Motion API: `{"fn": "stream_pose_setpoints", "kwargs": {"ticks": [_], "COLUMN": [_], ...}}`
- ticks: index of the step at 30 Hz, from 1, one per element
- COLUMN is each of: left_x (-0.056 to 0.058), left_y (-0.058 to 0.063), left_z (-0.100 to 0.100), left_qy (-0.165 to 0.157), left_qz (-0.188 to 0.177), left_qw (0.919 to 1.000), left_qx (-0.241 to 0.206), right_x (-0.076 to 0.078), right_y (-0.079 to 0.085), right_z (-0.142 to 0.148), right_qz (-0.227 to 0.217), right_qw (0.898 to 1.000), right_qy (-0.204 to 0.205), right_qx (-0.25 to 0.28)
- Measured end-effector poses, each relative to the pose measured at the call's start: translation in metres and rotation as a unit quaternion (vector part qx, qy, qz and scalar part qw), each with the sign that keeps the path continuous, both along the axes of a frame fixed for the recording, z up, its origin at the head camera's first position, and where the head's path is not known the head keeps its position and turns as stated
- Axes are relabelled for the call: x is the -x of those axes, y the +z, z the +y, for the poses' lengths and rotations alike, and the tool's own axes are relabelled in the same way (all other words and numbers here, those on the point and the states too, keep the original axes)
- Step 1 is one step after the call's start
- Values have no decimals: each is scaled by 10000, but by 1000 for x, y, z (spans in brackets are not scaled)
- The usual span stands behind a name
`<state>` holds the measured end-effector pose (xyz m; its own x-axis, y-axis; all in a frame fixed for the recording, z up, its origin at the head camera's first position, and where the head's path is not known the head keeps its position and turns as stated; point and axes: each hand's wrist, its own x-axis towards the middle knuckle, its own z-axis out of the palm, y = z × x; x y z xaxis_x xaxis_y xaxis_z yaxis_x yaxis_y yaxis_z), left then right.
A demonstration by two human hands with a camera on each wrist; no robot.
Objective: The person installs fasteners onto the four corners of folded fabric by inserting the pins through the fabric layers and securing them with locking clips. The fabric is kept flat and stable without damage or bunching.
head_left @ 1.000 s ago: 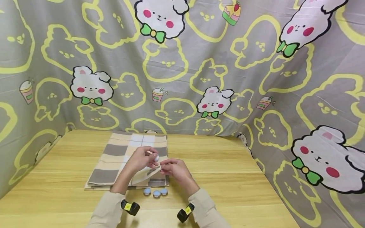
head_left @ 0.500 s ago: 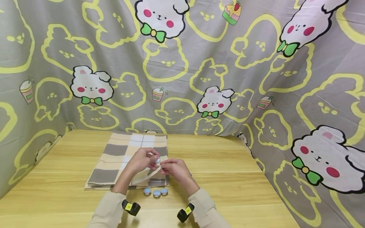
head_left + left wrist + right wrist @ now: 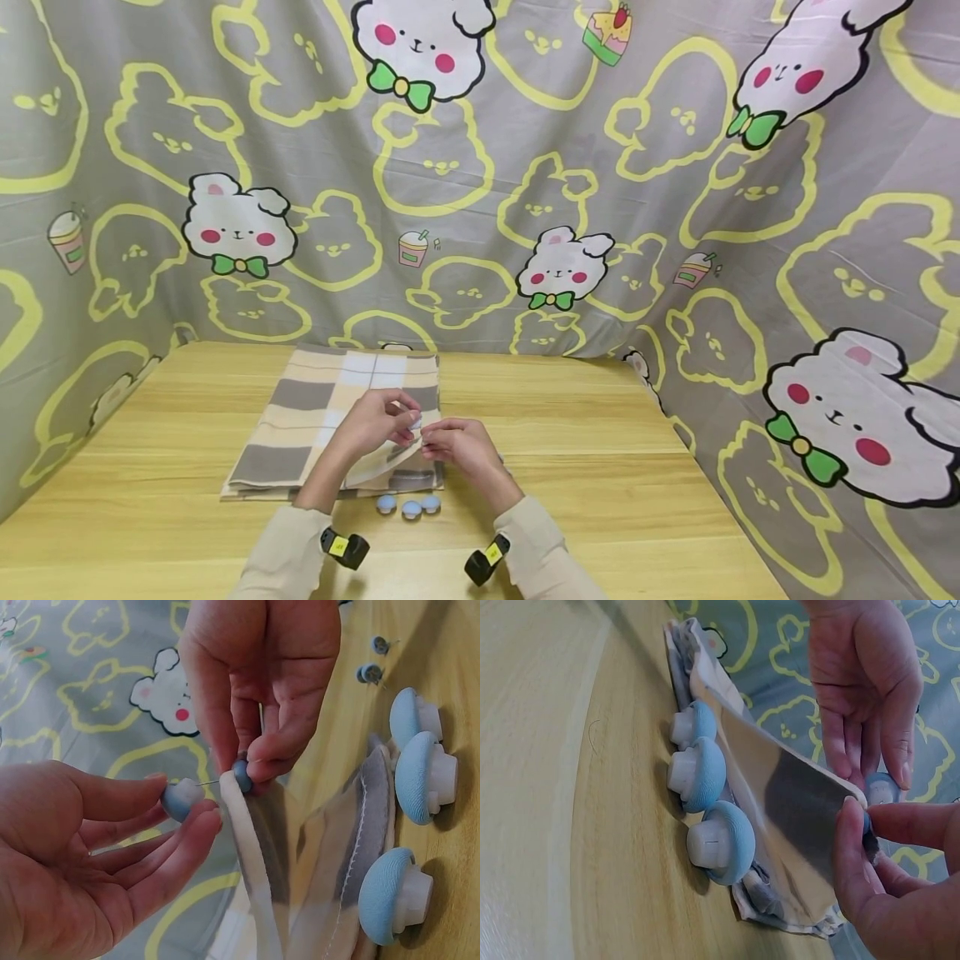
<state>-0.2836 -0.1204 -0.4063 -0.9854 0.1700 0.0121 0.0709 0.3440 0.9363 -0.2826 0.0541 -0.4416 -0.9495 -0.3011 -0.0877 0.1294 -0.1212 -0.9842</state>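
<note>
My left hand (image 3: 378, 417) pinches a blue-and-white mushroom-shaped quilt clip cap (image 3: 180, 801) between thumb and fingers. The cap's white side faces the cloth corner. In the left wrist view a thin pin (image 3: 208, 783) spans the short gap between cap and cloth edge. My right hand (image 3: 461, 446) pinches a small blue pin base (image 3: 242, 776) against the raised corner of a folded plaid blanket (image 3: 307, 425). Fingers partly hide the base. Three more mushroom-shaped clips (image 3: 426, 778) lie on the table just in front of the blanket.
Two small blue pin pieces (image 3: 380, 645) with upturned pins lie on the wooden table (image 3: 570, 467) in the left wrist view. A grey curtain (image 3: 465, 192) printed with yellow outlines and white rabbits encloses the table's back and sides.
My left hand's clip cap has moved slightly down towards the blanket corner and is now mostly hidden by fingers in the head view. My right hand stays almost still.
</note>
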Motion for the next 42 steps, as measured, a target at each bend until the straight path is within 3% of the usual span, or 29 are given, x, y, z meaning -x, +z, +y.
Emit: {"fn": "stream_pose_setpoints", "kwargs": {"ticks": [7, 13, 26, 42], "left_x": [-2, -2, -5, -5], "left_y": [2, 1, 3, 2], "left_z": [1, 3, 4, 6], "left_qy": [137, 16, -38, -37], "left_qz": [311, 595, 546, 523], "left_qw": [9990, 9967, 9965, 9970], "left_qx": [292, 548, 624, 576], "right_x": [2, 4, 6, 4], "right_y": [-3, -5, -4, 1], "right_z": [0, -1, 1, 4], "right_qz": [7, -3, -198, -180], "right_qw": [10000, 9998, 9993, 9992], "right_qy": [-4, -6, 52, 364], "right_qx": [56, 203, 303, 23]}}
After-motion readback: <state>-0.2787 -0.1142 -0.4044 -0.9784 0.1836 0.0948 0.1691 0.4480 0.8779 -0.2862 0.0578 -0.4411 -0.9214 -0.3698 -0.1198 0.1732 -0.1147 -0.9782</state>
